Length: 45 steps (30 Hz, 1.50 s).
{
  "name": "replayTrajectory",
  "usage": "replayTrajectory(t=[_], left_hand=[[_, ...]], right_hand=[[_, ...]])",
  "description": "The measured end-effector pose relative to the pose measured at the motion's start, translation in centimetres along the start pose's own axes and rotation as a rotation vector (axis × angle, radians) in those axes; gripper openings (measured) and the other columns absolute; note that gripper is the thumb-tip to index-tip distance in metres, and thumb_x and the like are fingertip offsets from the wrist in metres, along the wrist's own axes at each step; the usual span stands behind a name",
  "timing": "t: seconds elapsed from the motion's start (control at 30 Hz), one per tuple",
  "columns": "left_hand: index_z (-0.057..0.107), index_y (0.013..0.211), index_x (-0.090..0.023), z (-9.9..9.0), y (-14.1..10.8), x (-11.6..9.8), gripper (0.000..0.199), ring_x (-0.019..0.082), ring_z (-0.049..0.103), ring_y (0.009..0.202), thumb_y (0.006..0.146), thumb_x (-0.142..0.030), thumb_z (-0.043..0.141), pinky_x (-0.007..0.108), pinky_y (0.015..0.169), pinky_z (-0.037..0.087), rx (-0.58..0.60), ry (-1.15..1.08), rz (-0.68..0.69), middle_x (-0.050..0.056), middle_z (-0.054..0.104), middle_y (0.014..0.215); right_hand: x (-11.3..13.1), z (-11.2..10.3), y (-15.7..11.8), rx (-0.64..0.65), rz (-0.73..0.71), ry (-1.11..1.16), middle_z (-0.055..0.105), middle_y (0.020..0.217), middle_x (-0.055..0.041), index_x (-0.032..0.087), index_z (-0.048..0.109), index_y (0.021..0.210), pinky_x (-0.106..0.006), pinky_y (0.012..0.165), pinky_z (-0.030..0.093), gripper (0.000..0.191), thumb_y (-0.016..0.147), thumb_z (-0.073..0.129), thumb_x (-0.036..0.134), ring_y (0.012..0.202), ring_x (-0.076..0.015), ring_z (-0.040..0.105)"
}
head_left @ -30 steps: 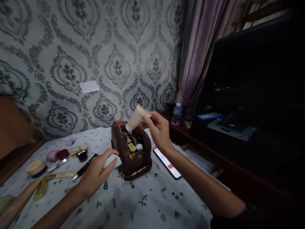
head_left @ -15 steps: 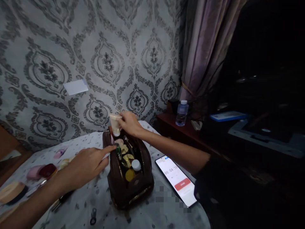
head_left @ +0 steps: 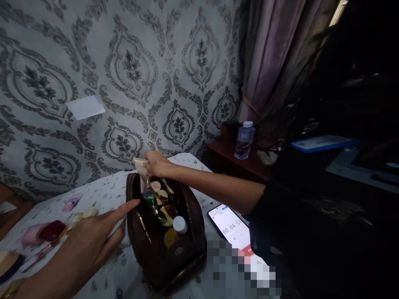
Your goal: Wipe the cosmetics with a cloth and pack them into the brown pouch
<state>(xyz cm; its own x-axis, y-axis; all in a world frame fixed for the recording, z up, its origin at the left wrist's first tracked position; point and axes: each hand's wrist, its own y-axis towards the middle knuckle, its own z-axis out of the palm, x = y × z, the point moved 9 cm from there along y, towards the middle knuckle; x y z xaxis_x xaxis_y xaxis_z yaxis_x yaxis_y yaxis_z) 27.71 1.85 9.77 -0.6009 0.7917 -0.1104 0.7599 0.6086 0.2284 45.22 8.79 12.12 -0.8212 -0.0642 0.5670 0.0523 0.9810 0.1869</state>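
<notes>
My right hand is closed on a cream-coloured squeeze tube, tilted, with its lower end inside the far end of a dark brown zip bag. The bag stands unzipped, its mouth wide. Inside lie a green-capped item, gold-coloured pieces, a white-capped container, a round yellow lid and a pink item. My left hand holds nothing that I can see; its index finger stretches to the bag's left rim, the other fingers partly bent.
Right of the bag lies a phone showing a timer. Makeup items, among them a dark red compact and a pink piece, lie on the patterned sheet at left. A clear bottle stands on a reddish-brown surface beyond.
My right hand has lowered the tube into the bag's far end. My left index finger has drawn back from the green-capped item to the bag's left rim. The view has shifted slightly.
</notes>
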Motion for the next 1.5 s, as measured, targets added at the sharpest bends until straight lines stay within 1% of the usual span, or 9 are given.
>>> replayTrajectory(t=[0.17, 0.3, 0.43, 0.6, 0.7, 0.87, 1.0, 1.3, 1.5], left_hand=[[0.055, 0.139, -0.032, 0.4, 0.0, -0.5, 0.052, 0.021, 0.071, 0.068, 0.091, -0.040, 0.037, 0.024, 0.060, 0.051, 0.037, -0.054, 0.044, 0.003, 0.077, 0.084], [0.056, 0.138, -0.031, -0.2, 0.0, -1.2, 0.051, 0.020, 0.071, 0.066, 0.090, -0.032, 0.038, 0.022, 0.057, 0.051, -0.033, -0.044, 0.091, 0.001, 0.077, 0.084], [0.056, 0.136, -0.028, -0.6, -0.2, -1.9, 0.047, 0.017, 0.069, 0.059, 0.092, -0.027, 0.037, 0.021, 0.058, 0.052, -0.083, -0.046, 0.157, 0.000, 0.076, 0.075], [0.048, 0.139, -0.026, -1.0, -0.9, -2.2, 0.048, 0.014, 0.073, 0.071, 0.094, -0.019, 0.035, 0.018, 0.064, 0.053, -0.153, -0.037, 0.230, -0.001, 0.078, 0.095], [0.043, 0.142, -0.028, -0.7, -1.2, -1.9, 0.048, 0.014, 0.074, 0.076, 0.095, -0.018, 0.038, 0.018, 0.065, 0.053, -0.148, 0.004, 0.228, -0.001, 0.078, 0.100], [0.034, 0.147, -0.032, 0.0, -1.8, -0.9, 0.054, 0.015, 0.072, 0.071, 0.095, -0.018, 0.038, 0.021, 0.062, 0.050, -0.135, -0.031, 0.180, -0.003, 0.076, 0.092], [0.032, 0.148, -0.032, 0.3, -1.9, -0.5, 0.054, 0.015, 0.069, 0.064, 0.096, -0.020, 0.039, 0.021, 0.058, 0.047, -0.134, -0.116, 0.162, -0.004, 0.073, 0.081], [0.026, 0.151, -0.031, 0.7, -1.9, -0.5, 0.057, 0.013, 0.064, 0.056, 0.096, -0.020, 0.039, 0.020, 0.053, 0.043, -0.096, -0.159, 0.151, -0.005, 0.071, 0.077], [0.023, 0.151, -0.032, 0.9, -2.1, -0.5, 0.059, 0.013, 0.067, 0.061, 0.096, -0.021, 0.039, 0.020, 0.055, 0.044, -0.083, -0.170, 0.140, -0.004, 0.072, 0.080]], right_hand=[[-0.9, 1.2, 1.3, 0.038, 0.046, 0.006, 0.071, 0.066, -0.0039, 0.015, 0.070, 0.086, -0.024, 0.068, 0.051, 0.016, 0.080, 0.059, 0.005, 0.077, -0.0202, 0.071], [-1.5, 1.5, 2.1, 0.049, 0.078, 0.045, 0.068, 0.059, -0.0031, 0.014, 0.067, 0.079, -0.024, 0.066, 0.052, 0.012, 0.078, 0.061, 0.003, 0.076, -0.0217, 0.072], [-2.2, 1.9, 2.5, 0.059, 0.101, 0.145, 0.066, 0.055, -0.0003, 0.014, 0.062, 0.084, -0.020, 0.057, 0.050, 0.011, 0.083, 0.059, 0.004, 0.064, -0.0184, 0.071], [-2.8, 2.5, 2.4, 0.100, 0.112, 0.264, 0.066, 0.058, 0.0010, 0.016, 0.054, 0.083, -0.016, 0.054, 0.052, 0.013, 0.091, 0.051, 0.006, 0.059, -0.0145, 0.071], [-2.7, 1.9, 2.1, 0.098, 0.079, 0.322, 0.064, 0.057, 0.0016, 0.018, 0.050, 0.079, -0.017, 0.057, 0.054, 0.017, 0.092, 0.049, 0.007, 0.062, -0.0147, 0.072], [-2.2, 0.4, 1.4, 0.056, 0.038, 0.494, 0.061, 0.054, 0.0032, 0.020, 0.044, 0.078, -0.023, 0.059, 0.058, 0.022, 0.095, 0.045, 0.006, 0.060, -0.0155, 0.070], [-2.2, 1.6, 1.0, 0.126, 0.079, 0.590, 0.059, 0.051, 0.0045, 0.021, 0.044, 0.076, -0.025, 0.058, 0.058, 0.024, 0.095, 0.045, 0.005, 0.056, -0.0147, 0.068], [-1.9, 5.1, 1.3, 0.350, 0.088, 0.541, 0.064, 0.058, 0.0028, 0.016, 0.049, 0.071, -0.023, 0.063, 0.059, 0.022, 0.085, 0.058, 0.001, 0.057, -0.0127, 0.068], [-1.4, 6.6, 0.9, 0.478, 0.091, 0.353, 0.061, 0.053, 0.0044, 0.016, 0.048, 0.066, -0.018, 0.058, 0.055, 0.025, 0.081, 0.057, -0.001, 0.055, -0.0122, 0.067]])
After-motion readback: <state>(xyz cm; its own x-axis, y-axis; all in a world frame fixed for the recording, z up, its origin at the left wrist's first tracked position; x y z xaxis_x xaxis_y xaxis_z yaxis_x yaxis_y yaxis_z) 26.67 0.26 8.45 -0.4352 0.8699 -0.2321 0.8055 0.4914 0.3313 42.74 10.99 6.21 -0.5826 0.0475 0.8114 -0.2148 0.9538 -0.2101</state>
